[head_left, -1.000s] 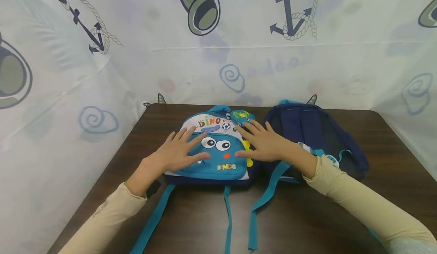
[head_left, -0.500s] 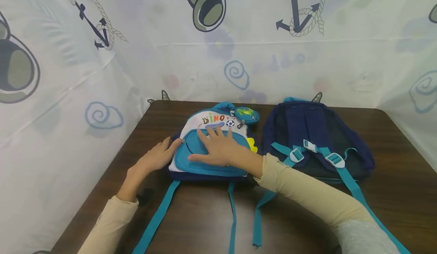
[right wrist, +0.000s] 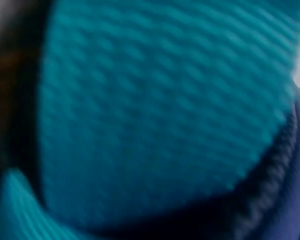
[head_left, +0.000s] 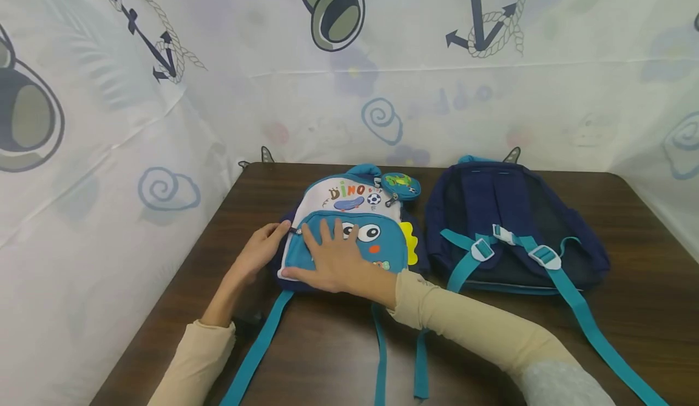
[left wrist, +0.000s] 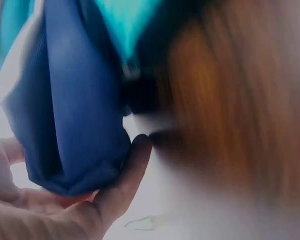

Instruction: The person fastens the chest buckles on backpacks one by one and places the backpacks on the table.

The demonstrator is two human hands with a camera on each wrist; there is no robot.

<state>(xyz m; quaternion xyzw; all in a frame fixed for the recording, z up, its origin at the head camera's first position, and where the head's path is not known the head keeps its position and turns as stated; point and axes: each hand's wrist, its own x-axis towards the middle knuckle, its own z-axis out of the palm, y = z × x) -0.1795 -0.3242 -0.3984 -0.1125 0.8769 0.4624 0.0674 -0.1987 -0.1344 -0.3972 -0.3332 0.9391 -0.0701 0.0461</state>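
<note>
A small dinosaur backpack [head_left: 306,260] with a white top, blue front pocket and "DINO" lettering lies on the table. At the left end of its pocket zipper, my left hand [head_left: 261,253] pinches the dark zipper pull [head_left: 294,230]. My right hand [head_left: 335,260] is spread flat on the front pocket and covers part of the printed face. In the left wrist view, the fingers [left wrist: 124,190] show by the backpack's navy side [left wrist: 87,110]; the zipper pull cannot be seen there. A teal strap [right wrist: 165,110] fills most of the right wrist view, hiding the right hand.
A second, navy backpack [head_left: 497,193] lies straps up to the right, with white buckles and teal straps [head_left: 587,321]. A round coin pouch [head_left: 401,186] hangs at the first backpack's top right. Loose straps [head_left: 256,351] trail over the brown table [head_left: 322,357]. Printed cloth [head_left: 262,115] hangs behind.
Both hands were spread over the backpack's front. The left hand has moved to the pocket's left edge and taken the zipper pull; the right hand has shifted left and lies flat on the pocket.
</note>
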